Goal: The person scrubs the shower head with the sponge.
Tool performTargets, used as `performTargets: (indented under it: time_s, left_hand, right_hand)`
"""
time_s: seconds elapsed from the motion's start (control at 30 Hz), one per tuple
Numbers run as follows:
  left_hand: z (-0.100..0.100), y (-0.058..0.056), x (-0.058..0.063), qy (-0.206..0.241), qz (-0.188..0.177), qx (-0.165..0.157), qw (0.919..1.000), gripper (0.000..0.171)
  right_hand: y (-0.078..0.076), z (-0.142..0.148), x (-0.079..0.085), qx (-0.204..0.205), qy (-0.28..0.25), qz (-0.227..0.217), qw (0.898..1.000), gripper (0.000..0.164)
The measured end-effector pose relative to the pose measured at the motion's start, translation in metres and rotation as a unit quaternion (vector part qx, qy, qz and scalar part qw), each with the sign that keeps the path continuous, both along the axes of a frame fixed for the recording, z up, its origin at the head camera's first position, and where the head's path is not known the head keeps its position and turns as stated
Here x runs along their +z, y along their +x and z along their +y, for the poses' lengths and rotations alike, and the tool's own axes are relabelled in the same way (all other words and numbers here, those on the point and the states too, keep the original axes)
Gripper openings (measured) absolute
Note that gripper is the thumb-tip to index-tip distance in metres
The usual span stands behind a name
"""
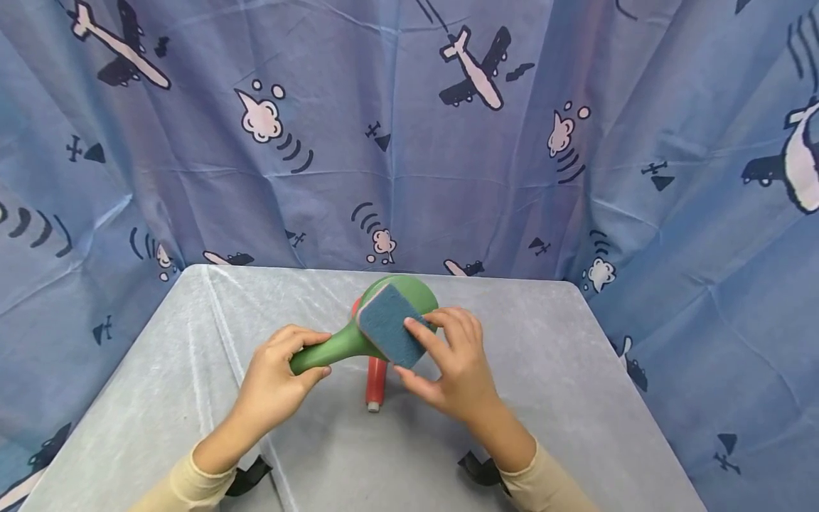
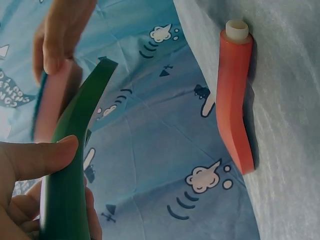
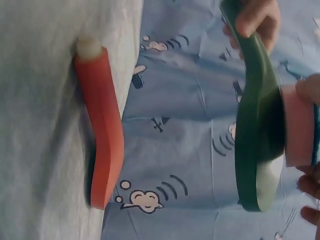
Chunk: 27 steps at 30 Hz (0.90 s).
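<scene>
A green shower head [image 1: 339,345], with a round head and a long handle, is held above the table. My left hand [image 1: 278,370] grips the end of its handle, thumb lying along it in the left wrist view. My right hand [image 1: 457,363] holds a sponge [image 1: 392,323] between thumb and fingers. The sponge has a blue scouring side facing up and a pink side [image 3: 299,127] against the green head's face. The head's far right edge is partly hidden by the fingers.
Below and behind lies a red shower head [image 1: 376,380] with a white connector, partly covered by the green one. It rests on the grey cloth-covered table [image 1: 531,398]. A blue curtain [image 1: 339,142] with aeroplane prints hangs behind and at both sides.
</scene>
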<state>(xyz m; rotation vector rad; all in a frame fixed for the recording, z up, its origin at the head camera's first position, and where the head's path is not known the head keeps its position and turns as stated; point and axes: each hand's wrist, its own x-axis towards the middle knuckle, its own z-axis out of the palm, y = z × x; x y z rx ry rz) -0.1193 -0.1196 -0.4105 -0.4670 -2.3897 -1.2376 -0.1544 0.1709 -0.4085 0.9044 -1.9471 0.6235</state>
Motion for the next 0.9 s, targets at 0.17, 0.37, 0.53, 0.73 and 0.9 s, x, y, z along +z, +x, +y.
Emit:
performTargets:
  time_s: [0.17,0.37,0.53,0.73,0.9]
  left_hand:
    - [-0.001,-0.002,0.003,0.023,-0.007,0.003,0.9997,0.051]
    - [-0.005,-0.002,0.005,0.044,-0.006,0.013,0.9989,0.053]
    - [-0.006,-0.003,0.005,0.062,-0.006,0.019,0.9979,0.051]
    - [-0.005,-0.002,0.007,0.084,-0.03,0.027,0.9956,0.047]
    - [-0.006,0.0,0.009,0.106,-0.087,0.031,0.99,0.044]
  right_hand:
    - [-0.006,0.009,0.004,-0.039,-0.001,0.006,0.999,0.056]
    - [-0.013,0.025,0.008,-0.07,-0.092,-0.073,0.991,0.056]
    - [-0.003,0.009,0.009,-0.008,-0.018,0.005,1.0,0.055]
    - [-0.003,0.01,0.012,-0.035,-0.009,0.037,0.999,0.055]
    - [-0.006,0.017,0.008,-0.075,-0.085,-0.023,0.993,0.057]
